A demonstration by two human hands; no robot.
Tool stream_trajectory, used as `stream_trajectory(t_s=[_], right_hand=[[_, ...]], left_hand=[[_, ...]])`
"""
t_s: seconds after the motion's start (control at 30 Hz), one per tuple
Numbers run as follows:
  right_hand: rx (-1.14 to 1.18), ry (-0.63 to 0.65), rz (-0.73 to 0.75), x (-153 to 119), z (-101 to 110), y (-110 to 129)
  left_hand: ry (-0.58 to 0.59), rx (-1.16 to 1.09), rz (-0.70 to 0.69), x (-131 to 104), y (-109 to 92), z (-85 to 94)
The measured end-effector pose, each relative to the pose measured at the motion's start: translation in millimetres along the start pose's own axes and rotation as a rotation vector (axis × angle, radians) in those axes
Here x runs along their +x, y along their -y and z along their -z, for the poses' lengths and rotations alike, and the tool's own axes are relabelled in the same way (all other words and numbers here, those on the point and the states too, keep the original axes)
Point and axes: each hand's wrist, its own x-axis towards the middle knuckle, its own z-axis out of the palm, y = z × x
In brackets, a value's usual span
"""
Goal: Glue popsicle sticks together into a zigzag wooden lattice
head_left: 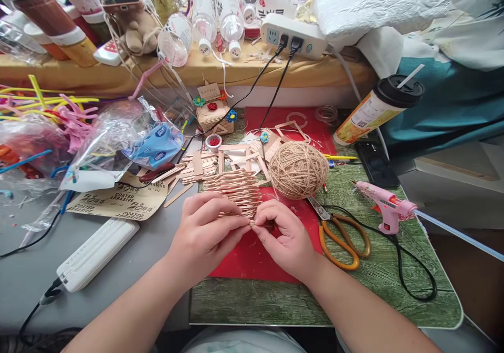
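A stacked lattice of thin wooden sticks lies over the red sheet, in front of me. My left hand pinches its near right corner, fingers pressed together. At the same corner, the thumb and forefinger of my right hand are closed, with the fingertips of both hands nearly touching. What lies between the fingertips is mostly hidden. A ball of twine rests just behind my right hand. Loose wooden sticks are spread behind the lattice.
Orange-handled scissors and a pink glue gun with a black cable lie at the right. A lidded cup and phone are farther back. Sandpaper and a white power strip lie left. Bottles line the shelf.
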Motion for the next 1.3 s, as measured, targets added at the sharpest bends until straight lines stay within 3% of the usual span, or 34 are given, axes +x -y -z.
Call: stream_trajectory(t_s=[0.47,0.83,0.97,1.3], right_hand=[[0.020,0.004,-0.042,3.9,0.2,7.1],[-0.004,-0.099,0.026,0.7,-0.7,-1.8],[0.014,-0.079,0.014,0.6,0.1,-9.2],[0.173,-0.051,-0.069,3.1,2.3,-15.5]], left_hand=[[0.013,0.001,0.012,-4.7,0.9,-1.6],[0.040,0.076,-0.026,-2.0,-2.8,0.5],[0.032,0.120,-0.059,-1.4,-3.8,2.4],[0.134,0.188,-0.086,14.1,-11.1,11.6]])
